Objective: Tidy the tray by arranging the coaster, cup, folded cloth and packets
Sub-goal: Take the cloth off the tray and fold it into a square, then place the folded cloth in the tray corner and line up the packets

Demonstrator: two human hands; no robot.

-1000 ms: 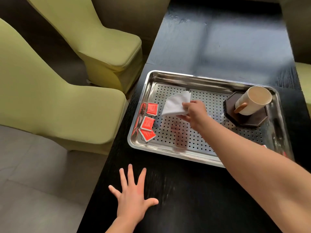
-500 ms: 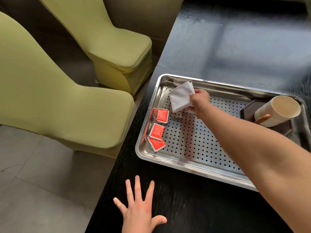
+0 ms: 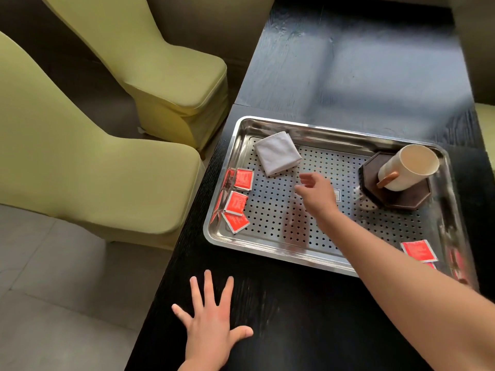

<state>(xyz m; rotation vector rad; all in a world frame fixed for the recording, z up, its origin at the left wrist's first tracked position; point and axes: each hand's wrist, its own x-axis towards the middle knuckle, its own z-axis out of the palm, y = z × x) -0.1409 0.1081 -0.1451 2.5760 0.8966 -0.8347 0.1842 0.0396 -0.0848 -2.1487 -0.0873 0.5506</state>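
1. Head view: right hand (image 3: 316,190) hovers open and empty; the folded cloth (image 3: 278,153) lies just beyond it in the tray (image 3: 281,247).
2. Cup (image 3: 407,167) sits on its coaster (image 3: 401,200), right of that hand.
3. Left hand (image 3: 211,328) is splayed flat on the table.
4. Red packets (image 3: 238,199) lie loosely on its far side; one stray packet (image 3: 417,250) likely needs gathering.

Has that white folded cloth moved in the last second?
Yes. The folded cloth was held above the middle of the tray; now it lies in the tray's far left corner, beyond the red packets, released by the right hand.
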